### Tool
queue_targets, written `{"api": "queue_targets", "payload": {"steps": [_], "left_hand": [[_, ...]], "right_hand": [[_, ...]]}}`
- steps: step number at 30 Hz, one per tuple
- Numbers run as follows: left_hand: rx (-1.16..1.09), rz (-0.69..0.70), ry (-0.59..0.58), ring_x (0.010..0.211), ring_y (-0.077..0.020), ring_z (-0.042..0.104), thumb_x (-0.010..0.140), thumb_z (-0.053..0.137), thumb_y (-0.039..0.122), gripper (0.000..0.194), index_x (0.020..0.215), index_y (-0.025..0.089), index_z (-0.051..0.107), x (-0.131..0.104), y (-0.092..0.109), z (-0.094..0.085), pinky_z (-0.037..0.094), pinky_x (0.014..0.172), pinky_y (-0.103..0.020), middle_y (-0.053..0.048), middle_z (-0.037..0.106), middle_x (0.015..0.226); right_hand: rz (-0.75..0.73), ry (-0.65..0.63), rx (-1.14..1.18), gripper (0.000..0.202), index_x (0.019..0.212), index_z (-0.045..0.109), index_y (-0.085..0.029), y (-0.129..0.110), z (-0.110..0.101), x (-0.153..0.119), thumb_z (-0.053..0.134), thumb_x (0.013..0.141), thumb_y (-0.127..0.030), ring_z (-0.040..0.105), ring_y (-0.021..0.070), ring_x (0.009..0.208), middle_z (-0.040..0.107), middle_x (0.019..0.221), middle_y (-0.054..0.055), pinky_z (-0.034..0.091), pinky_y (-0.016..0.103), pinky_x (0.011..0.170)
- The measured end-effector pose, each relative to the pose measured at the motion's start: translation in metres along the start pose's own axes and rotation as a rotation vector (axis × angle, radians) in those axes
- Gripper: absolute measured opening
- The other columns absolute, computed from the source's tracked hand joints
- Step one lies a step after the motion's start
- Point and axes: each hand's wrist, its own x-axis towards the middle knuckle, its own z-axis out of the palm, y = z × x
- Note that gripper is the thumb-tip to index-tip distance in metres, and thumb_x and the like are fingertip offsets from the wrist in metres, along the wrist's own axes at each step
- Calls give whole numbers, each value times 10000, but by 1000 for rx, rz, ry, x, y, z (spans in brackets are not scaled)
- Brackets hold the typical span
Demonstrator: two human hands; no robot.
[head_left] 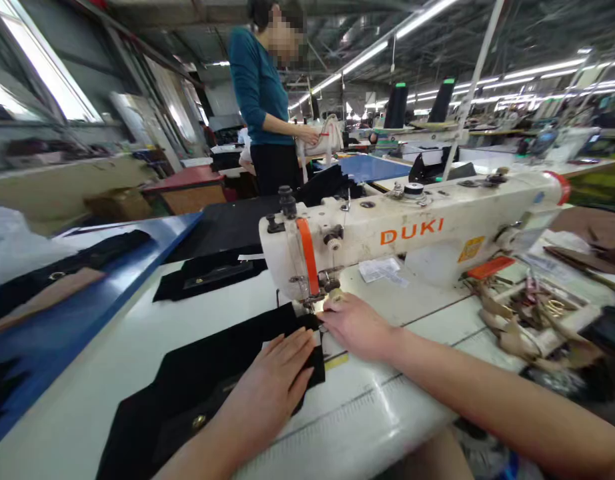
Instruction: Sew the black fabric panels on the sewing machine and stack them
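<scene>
My left hand (pixel 272 387) lies flat on a black fabric piece (pixel 187 367), its fingers stretched toward the needle. A small white label or slip shows by its fingertips, and a brass-coloured snap (pixel 199 421) sits on the fabric near my wrist. At the needle area of the sewing machine (pixel 377 233), my right hand (pixel 355 325) has its fingers drawn together beside the presser foot (pixel 310 305). What those fingertips hold, if anything, is hidden. The fabric's far corner reaches the presser foot.
Another black piece (pixel 212 275) lies behind the fabric on the white table. At right stands a tray (pixel 562 320) with metal rings and brown scraps. Paper slips (pixel 382 269) rest under the machine arm. A co-worker (pixel 270 100) stands beyond, holding pale material.
</scene>
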Motion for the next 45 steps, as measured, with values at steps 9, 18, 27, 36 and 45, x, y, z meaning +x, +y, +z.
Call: {"api": "queue_targets", "payload": {"steps": [9, 18, 27, 36, 45], "left_hand": [[-53, 16, 83, 1288, -206, 502, 969, 426, 327, 403, 1335, 206, 540, 5, -8, 3, 385, 1100, -407, -61, 552, 1391], [-44, -3, 91, 1286, -224, 503, 968, 409, 304, 421, 1341, 148, 529, 16, -15, 2, 407, 1082, -436, -92, 560, 1379], [-61, -21, 130, 1270, -236, 520, 964, 404, 305, 410, 1321, 165, 551, 25, -23, 6, 419, 1069, -455, -96, 578, 1359], [-43, -5, 130, 1266, -247, 524, 967, 389, 306, 421, 1320, 142, 551, 26, -24, 5, 433, 1055, -473, -111, 581, 1352], [-67, 38, 177, 1244, -234, 545, 963, 409, 310, 412, 1323, 173, 554, 27, -27, 8, 433, 1058, -438, -99, 597, 1336]], "right_hand": [[45, -1, 49, 177, 899, 657, -154, -7, -9, 0, 488, 946, -173, 540, 204, 840, 648, 880, 64, 410, 325, 769], [52, -5, 75, 176, 929, 663, -142, -7, -7, 0, 488, 948, -157, 531, 198, 833, 637, 878, 74, 391, 328, 758], [7, -47, 37, 165, 935, 649, -137, -10, -7, 0, 485, 942, -153, 525, 195, 802, 619, 857, 61, 400, 325, 736], [8, -54, 20, 147, 879, 636, -143, -9, -5, 1, 502, 937, -154, 523, 194, 792, 615, 849, 53, 399, 323, 733], [0, -38, 39, 153, 865, 627, -143, -8, -1, 0, 498, 943, -164, 511, 189, 802, 610, 854, 54, 398, 323, 756]]}}
